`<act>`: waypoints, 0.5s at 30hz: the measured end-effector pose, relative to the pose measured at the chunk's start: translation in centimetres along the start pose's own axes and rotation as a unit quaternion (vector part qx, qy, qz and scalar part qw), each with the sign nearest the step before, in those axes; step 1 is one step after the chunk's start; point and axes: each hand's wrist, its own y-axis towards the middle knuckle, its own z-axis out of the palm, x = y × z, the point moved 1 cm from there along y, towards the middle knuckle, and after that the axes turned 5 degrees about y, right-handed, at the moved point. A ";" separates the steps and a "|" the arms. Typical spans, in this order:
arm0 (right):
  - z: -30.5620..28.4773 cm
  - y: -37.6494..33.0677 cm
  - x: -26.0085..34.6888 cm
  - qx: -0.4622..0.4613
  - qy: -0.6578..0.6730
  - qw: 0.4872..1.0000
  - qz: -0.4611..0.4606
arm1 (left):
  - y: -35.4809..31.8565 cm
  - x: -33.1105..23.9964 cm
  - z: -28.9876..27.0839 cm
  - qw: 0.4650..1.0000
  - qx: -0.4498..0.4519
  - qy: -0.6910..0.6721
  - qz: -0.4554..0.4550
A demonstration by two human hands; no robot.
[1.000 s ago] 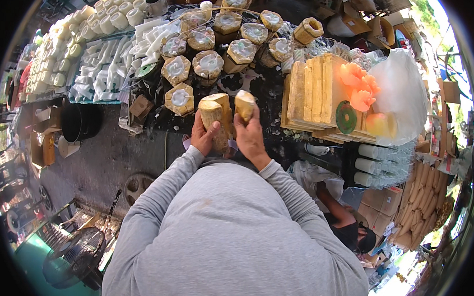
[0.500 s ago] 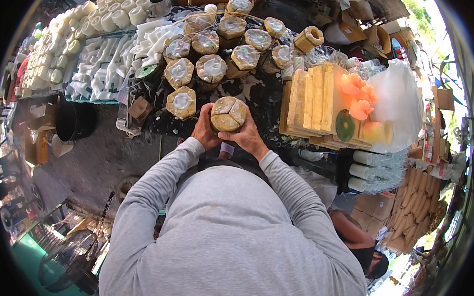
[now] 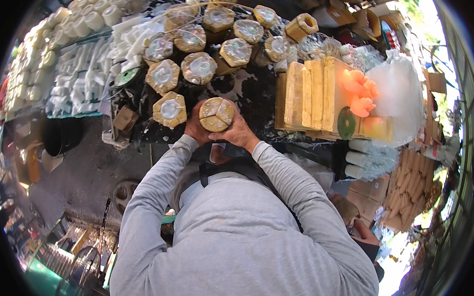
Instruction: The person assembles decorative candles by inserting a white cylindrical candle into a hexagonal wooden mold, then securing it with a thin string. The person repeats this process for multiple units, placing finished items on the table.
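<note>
Clasping between them a three-segment yellowish block, left hand and right hand curl around its sides; its pieces, apart a second ago, now meet as one body; a white-filled hexagonal mold stands just forward-left of the left hand

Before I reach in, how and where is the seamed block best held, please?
Grip the seamed block by its outer side wall, coming from the person's side with a palm on each flank, as the left hand and right hand do. Three seams meet on top, so squeezing from both sides would likely keep its sections together.
</note>
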 end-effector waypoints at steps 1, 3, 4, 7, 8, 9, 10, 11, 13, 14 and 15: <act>-0.2 -0.2 0.2 0.008 0.004 1.000 0.009 | -0.2 0.5 0.1 0.999 0.008 0.044 -0.001; -0.5 -0.5 0.7 0.022 -0.014 1.000 0.017 | -0.5 1.1 0.2 0.998 0.046 0.007 -0.039; -0.7 -0.6 0.8 0.028 -0.027 0.999 0.036 | -0.5 1.3 0.3 0.995 0.054 -0.029 -0.080; -1.4 -0.6 1.2 0.045 -0.034 0.997 0.048 | -0.3 0.2 -0.3 0.998 0.013 -0.059 0.018; -1.6 -0.7 1.3 0.046 -0.043 0.997 0.049 | -0.2 -0.5 -0.5 0.993 -0.013 -0.096 0.067; -1.7 -0.6 1.3 0.054 -0.051 0.996 0.051 | 0.1 -1.1 -0.9 0.996 -0.021 -0.038 0.081; -1.8 -0.5 1.3 0.061 -0.058 0.995 0.055 | 0.5 -1.8 -1.3 0.994 -0.021 0.013 0.109; -1.8 -0.5 1.4 0.072 -0.063 0.995 0.042 | 0.7 -2.4 -1.6 0.993 -0.015 0.061 0.096; -1.8 -0.5 1.3 0.084 -0.094 0.991 0.049 | 1.1 -3.5 -1.9 0.993 -0.013 0.038 0.110; -2.0 -0.5 1.4 0.087 -0.110 0.989 0.046 | 1.2 -3.8 -1.8 0.995 -0.013 0.018 0.099; -2.0 -0.4 1.4 0.098 -0.113 0.987 0.056 | 1.3 -4.0 -1.7 0.995 -0.019 0.002 0.102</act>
